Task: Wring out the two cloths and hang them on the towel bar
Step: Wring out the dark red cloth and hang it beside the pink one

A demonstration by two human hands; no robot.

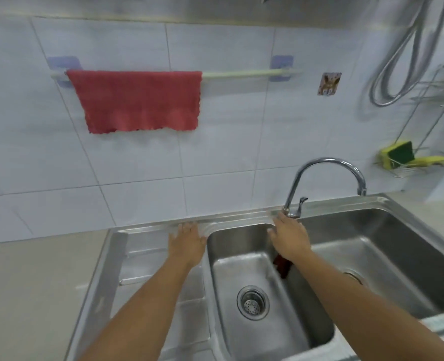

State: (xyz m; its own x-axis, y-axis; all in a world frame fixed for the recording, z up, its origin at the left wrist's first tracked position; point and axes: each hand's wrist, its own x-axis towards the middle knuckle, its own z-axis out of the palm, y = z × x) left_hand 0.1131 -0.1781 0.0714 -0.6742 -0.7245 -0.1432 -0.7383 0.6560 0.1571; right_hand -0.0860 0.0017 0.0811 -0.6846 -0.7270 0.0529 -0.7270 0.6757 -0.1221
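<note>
One red cloth hangs spread on the pale wall-mounted towel bar, while the left hand rests flat, grip spread, on the steel drainboard and the right hand, fingers straight, covers a dark red cloth on the sink divider.

We see a plain pinkish-red fabric cloth on a pale cream towel bar, a yellow-and-green sponge, and white wall tiles.

One red cloth hangs spread flat over the left part of the towel bar. A darker red cloth lies bunched on the sink divider.
</note>
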